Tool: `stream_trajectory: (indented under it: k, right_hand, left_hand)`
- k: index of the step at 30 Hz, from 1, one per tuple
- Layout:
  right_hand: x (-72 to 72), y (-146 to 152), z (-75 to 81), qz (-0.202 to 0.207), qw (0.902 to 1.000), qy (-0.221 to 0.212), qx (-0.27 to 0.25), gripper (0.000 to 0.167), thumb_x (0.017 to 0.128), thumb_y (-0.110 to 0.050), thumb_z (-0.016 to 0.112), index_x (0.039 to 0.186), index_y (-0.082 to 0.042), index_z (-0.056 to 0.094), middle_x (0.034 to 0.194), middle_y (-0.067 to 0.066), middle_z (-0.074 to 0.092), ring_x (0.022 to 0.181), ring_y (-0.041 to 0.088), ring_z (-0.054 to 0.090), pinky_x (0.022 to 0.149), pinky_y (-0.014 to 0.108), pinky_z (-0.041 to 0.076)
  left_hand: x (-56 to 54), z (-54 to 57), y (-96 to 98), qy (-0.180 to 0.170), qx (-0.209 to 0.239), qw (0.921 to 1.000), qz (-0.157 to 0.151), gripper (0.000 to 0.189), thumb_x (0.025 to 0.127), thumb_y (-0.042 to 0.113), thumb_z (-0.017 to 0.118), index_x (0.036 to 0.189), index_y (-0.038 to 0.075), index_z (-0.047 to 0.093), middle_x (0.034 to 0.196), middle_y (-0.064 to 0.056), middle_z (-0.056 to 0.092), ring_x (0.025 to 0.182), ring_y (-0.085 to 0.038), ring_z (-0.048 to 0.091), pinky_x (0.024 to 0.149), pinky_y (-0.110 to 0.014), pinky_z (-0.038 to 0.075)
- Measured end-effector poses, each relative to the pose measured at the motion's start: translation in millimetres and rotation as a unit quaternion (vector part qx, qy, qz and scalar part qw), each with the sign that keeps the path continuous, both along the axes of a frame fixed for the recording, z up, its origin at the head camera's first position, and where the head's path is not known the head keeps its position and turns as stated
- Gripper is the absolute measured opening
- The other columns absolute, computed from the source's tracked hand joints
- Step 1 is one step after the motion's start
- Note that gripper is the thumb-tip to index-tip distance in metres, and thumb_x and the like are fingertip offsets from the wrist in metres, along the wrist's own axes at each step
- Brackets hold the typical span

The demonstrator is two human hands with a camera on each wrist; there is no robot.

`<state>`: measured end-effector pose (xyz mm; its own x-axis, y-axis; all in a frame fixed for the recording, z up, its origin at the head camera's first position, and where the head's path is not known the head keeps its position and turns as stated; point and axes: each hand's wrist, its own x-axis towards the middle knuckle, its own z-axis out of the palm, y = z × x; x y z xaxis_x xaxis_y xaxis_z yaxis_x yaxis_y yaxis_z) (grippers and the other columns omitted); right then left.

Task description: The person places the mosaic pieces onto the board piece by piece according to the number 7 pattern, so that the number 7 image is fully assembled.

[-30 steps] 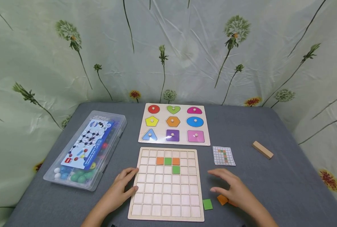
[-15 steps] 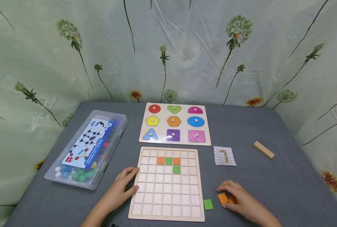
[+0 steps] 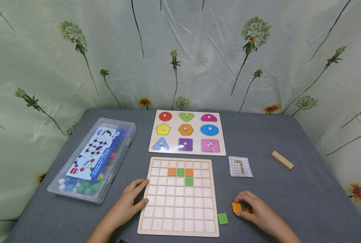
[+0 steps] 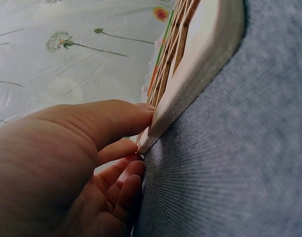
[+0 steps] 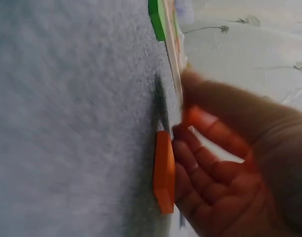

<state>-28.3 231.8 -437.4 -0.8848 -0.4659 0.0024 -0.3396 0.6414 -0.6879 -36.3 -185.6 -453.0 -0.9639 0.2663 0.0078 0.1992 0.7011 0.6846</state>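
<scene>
My right hand [image 3: 257, 209] pinches an orange square tile [image 3: 236, 207] between thumb and fingers, right of the wooden grid board [image 3: 168, 213]. A second orange tile [image 5: 163, 170] lies on the cloth under that hand, partly covered in the head view. Between board and hand is a loose green tile [image 3: 222, 218]. Thumb and fingertips of my left hand [image 3: 127, 202] rest against the board's left edge; the left wrist view has the thumb [image 4: 126, 116] touching the rim. Orange and green tiles [image 3: 180, 172] fill a few cells in the board's upper part.
A small printed pattern card [image 3: 240, 167] lies right of the board, a wooden block [image 3: 282, 160] farther right. Behind the board is a knobbed shape puzzle [image 3: 171, 152]. A clear plastic case of coloured balls [image 3: 110, 182] stands at left.
My right hand reached down to the orange tiles and took hold of one, shifting it slightly up and left. My left hand stayed at the board's edge.
</scene>
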Motion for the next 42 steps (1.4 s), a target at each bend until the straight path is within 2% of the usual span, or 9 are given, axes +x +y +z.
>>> stream_trajectory:
  k: [5,11,15,21,28,35,42]
  right_hand:
    - [-8.6,-20.2,12.6,-0.017,0.9992,-0.017,-0.032,0.024,0.081,-0.035,0.064,0.098,-0.019,0.059,0.096,-0.011,0.054,0.086,0.006,0.052,0.075,0.027,0.046]
    - [-21.6,-60.7,23.9,-0.024,0.9985,0.03,-0.04,0.026,0.077,-0.023,0.071,0.1,-0.02,0.062,0.094,-0.015,0.053,0.08,0.009,0.05,0.069,0.027,0.045]
    - [-27.4,-88.9,19.9,-0.016,0.997,0.049,-0.058,0.025,0.076,-0.015,0.072,0.099,-0.017,0.062,0.094,-0.013,0.053,0.079,0.012,0.051,0.068,0.027,0.044]
    - [-36.5,-118.0,1.9,0.001,0.9977,0.039,-0.056,0.021,0.079,-0.025,0.07,0.098,-0.017,0.063,0.096,-0.013,0.054,0.086,0.006,0.05,0.076,0.027,0.043]
    - [-41.5,-125.9,-7.0,0.009,0.9985,0.045,-0.03,0.025,0.077,-0.021,0.072,0.099,-0.014,0.063,0.097,-0.009,0.052,0.09,0.008,0.048,0.08,0.029,0.042]
    - [-41.6,-122.0,-7.8,0.007,0.9985,0.042,-0.033,0.02,0.079,-0.018,0.07,0.097,-0.016,0.063,0.096,-0.01,0.052,0.089,0.007,0.048,0.079,0.029,0.041]
    - [-41.5,-122.5,-8.2,0.01,0.9986,0.03,-0.042,0.018,0.078,-0.017,0.07,0.096,-0.015,0.066,0.095,-0.01,0.051,0.085,0.007,0.047,0.074,0.026,0.041]
  left_hand:
    - [-0.3,0.4,-0.4,-0.008,0.003,1.0,-0.001,0.059,0.082,0.014,0.066,0.136,0.009,0.042,0.13,-0.008,0.039,0.118,-0.03,0.034,0.089,-0.051,0.032]
    - [-0.1,-1.0,-0.6,-0.005,0.003,1.0,0.0,0.059,0.081,0.015,0.067,0.135,0.009,0.042,0.13,-0.008,0.04,0.118,-0.029,0.035,0.089,-0.051,0.032]
    - [0.2,-2.0,0.1,-0.003,0.008,1.0,-0.002,0.059,0.081,0.014,0.067,0.135,0.008,0.043,0.129,-0.007,0.04,0.118,-0.029,0.035,0.089,-0.051,0.032]
    - [0.5,-2.4,-0.2,-0.007,0.012,0.9999,-0.001,0.058,0.082,0.014,0.066,0.135,0.009,0.043,0.129,-0.007,0.04,0.119,-0.029,0.034,0.089,-0.051,0.032]
    - [-0.8,-2.4,-1.2,-0.004,0.006,1.0,-0.002,0.059,0.082,0.016,0.066,0.136,0.01,0.042,0.129,-0.006,0.04,0.119,-0.028,0.034,0.089,-0.051,0.032]
    - [-2.1,-2.9,-0.4,0.006,0.002,1.0,-0.004,0.059,0.082,0.016,0.067,0.135,0.01,0.043,0.129,-0.007,0.04,0.118,-0.028,0.035,0.089,-0.051,0.032]
    - [-0.8,-3.1,-1.4,0.002,0.003,1.0,-0.002,0.059,0.082,0.017,0.066,0.136,0.01,0.042,0.129,-0.006,0.04,0.119,-0.028,0.034,0.089,-0.051,0.032]
